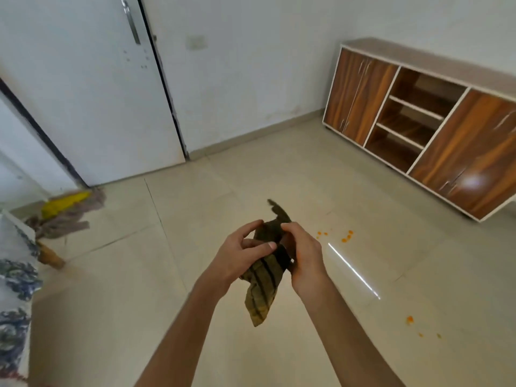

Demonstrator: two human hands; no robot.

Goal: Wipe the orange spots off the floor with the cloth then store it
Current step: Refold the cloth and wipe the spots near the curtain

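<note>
Both hands hold a brown-olive cloth (264, 286) with dark stripes up in the air over the tiled floor. My left hand (240, 252) pinches its upper part from the left, and my right hand (303, 252) grips it from the right. One end of the cloth hangs down between my wrists. Small orange spots (347, 237) lie on the floor just right of my hands. Another group of orange spots (410, 319) lies nearer to me at the lower right.
A wooden cabinet (435, 127) with open middle shelves stands against the right wall. A white door (92, 93) is at the back left. A mop (64, 213) with a yellow head lies on the floor at left, next to a patterned fabric edge (14, 289).
</note>
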